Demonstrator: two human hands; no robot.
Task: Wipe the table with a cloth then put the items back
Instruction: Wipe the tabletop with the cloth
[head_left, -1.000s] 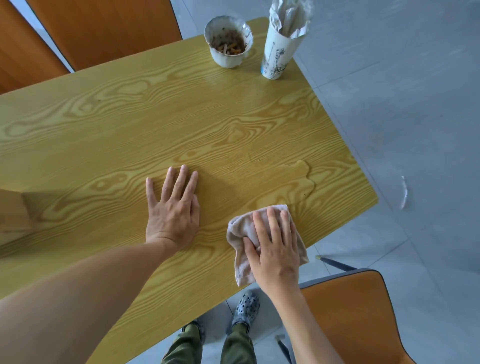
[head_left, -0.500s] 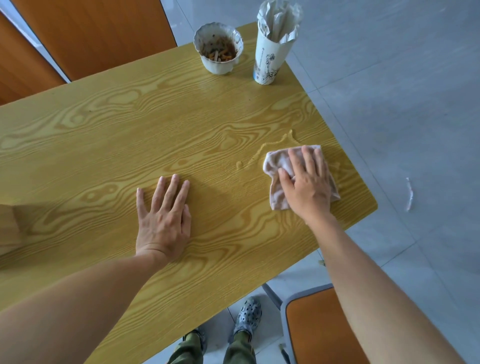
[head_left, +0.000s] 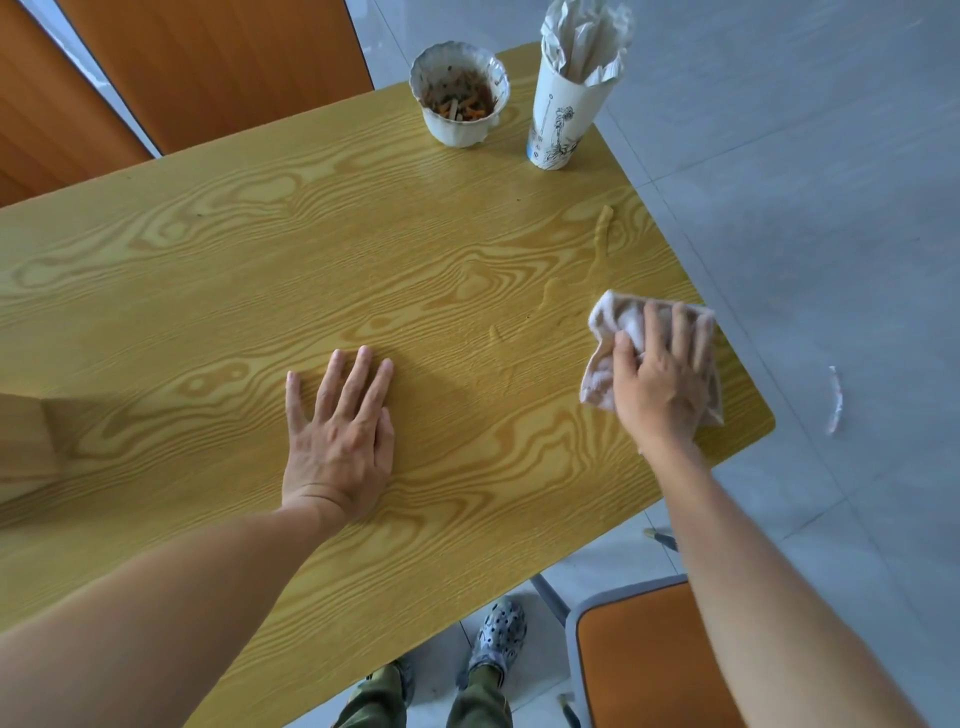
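An orange chair (head_left: 660, 670) stands at the near edge, beside the person's shoes (head_left: 500, 636). The left hand (head_left: 340, 436) lies flat on the wooden surface (head_left: 208, 291), fingers straight and holding nothing. Further right, near the surface's right edge, the right hand (head_left: 662, 374) presses a crumpled cloth (head_left: 605, 338) down, fingers spread over it. Wet streaks (head_left: 602, 234) run beyond the cloth. At the far end stand a white bowl (head_left: 457, 96) of cigarette butts and a paper cup (head_left: 563, 117) stuffed with paper.

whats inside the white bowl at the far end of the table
The white bowl holds cigarette butts and dark ash. Only the top layer shows; what lies beneath, and the bowl's bottom, are covered.
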